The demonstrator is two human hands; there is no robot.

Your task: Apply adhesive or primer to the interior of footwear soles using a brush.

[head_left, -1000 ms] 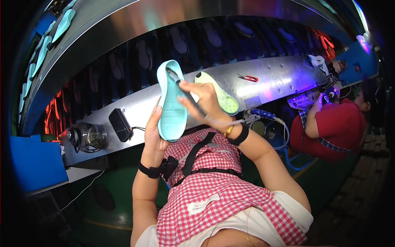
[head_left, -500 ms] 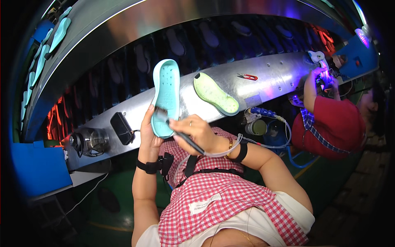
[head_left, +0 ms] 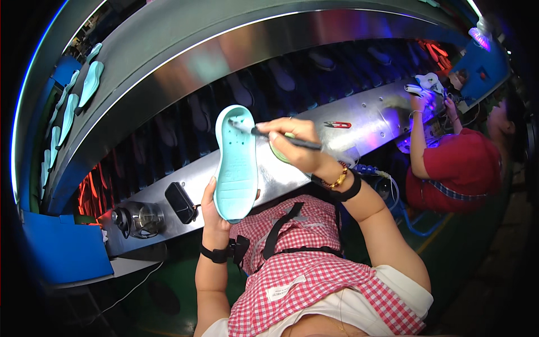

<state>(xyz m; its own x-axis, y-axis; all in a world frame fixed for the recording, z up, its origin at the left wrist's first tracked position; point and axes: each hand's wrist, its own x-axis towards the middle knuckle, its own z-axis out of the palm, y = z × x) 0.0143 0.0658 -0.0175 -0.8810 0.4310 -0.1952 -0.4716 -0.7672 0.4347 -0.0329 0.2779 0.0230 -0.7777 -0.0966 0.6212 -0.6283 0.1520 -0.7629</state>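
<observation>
A turquoise shoe sole (head_left: 236,174) stands nearly upright over the metal bench, its hollow inner side facing me. My left hand (head_left: 213,216) grips it by the lower end, with the thumb along the left edge. In my right hand (head_left: 296,145) is a black-handled brush (head_left: 257,132), and its blurred bristles meet the sole's inner surface near the upper end, by several small holes. Behind the right hand, a lime-green sole (head_left: 278,149) on the bench is mostly covered.
Red-handled thread snips (head_left: 338,124) lie on the bench (head_left: 359,115). A black case (head_left: 180,203) and a glass pot (head_left: 140,219) stand at left. Turquoise soles (head_left: 91,82) sit on the curved belt above. At right, a co-worker in a red shirt (head_left: 460,165) handles a pale item.
The brush has moved from the sole's lower end up to its upper end. My view has shifted, so the bench items sit lower, and my right hand now covers most of the lime-green sole.
</observation>
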